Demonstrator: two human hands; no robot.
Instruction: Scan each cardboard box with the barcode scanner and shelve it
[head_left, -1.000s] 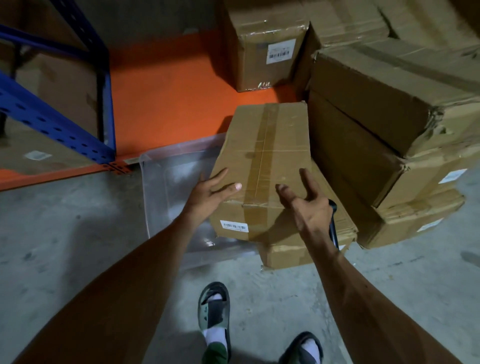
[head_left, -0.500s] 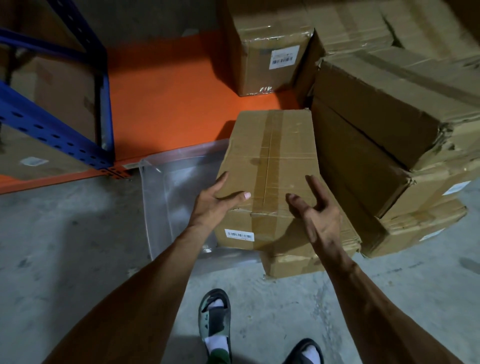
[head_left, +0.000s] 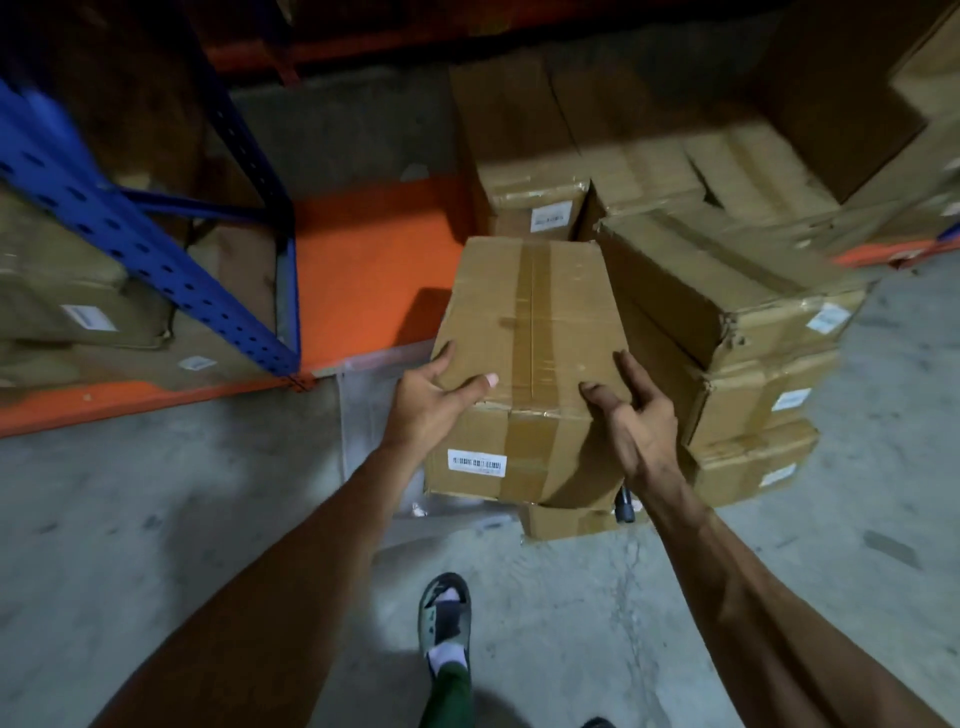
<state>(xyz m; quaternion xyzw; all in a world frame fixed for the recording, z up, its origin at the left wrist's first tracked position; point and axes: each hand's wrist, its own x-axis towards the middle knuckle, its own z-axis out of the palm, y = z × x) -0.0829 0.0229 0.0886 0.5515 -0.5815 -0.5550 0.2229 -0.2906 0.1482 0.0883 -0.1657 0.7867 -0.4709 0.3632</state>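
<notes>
I hold a taped cardboard box (head_left: 530, 322) in front of me with both hands, its white barcode label (head_left: 476, 462) facing me on the near side. My left hand (head_left: 434, 408) grips the near left corner, thumb across the top. My right hand (head_left: 636, 423) grips the near right edge, thumb on top and fingers down the side. The dark handle of the barcode scanner (head_left: 625, 503) pokes out below my right wrist, over a lower box (head_left: 566, 522); the rest of it is hidden.
A stack of labelled boxes (head_left: 727, 291) presses close on the right. More boxes (head_left: 524, 171) stand behind on the orange shelf deck (head_left: 374, 270). A blue rack upright (head_left: 156, 260) and stored boxes (head_left: 78, 312) are at left. A clear plastic bin (head_left: 363, 426) and my sandalled foot (head_left: 444, 618) are on the concrete floor.
Both hands closed tighter on the box's near corners and it came up toward me. My view tilted up, showing more of the rack.
</notes>
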